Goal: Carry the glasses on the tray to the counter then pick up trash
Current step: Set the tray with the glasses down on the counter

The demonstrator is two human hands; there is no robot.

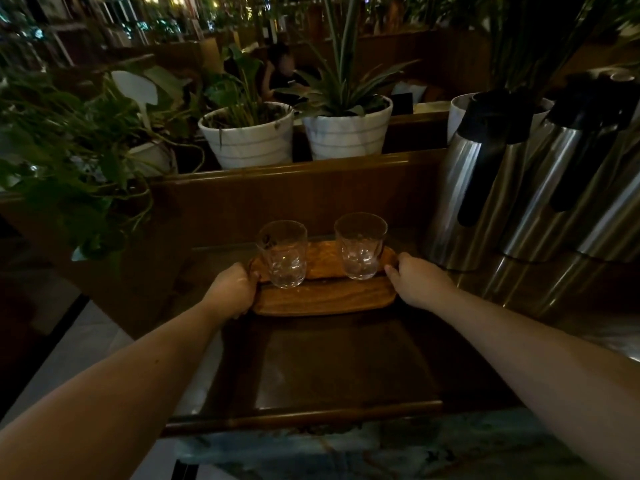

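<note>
Two clear empty glasses stand upright on an oval wooden tray (325,297): the left glass (283,253) and the right glass (360,245). The tray lies at the far end of a dark wooden counter top (346,368). My left hand (232,291) is closed around the tray's left end, thumb over the rim. At the tray's right end, my right hand (417,284) touches the rim with its fingers curled over the edge.
Steel thermos jugs (485,181) with black tops stand close to the right of the tray. Behind a wooden ledge (294,168) are white plant pots (247,135) and leafy plants (69,157) on the left. A person (282,74) sits far behind.
</note>
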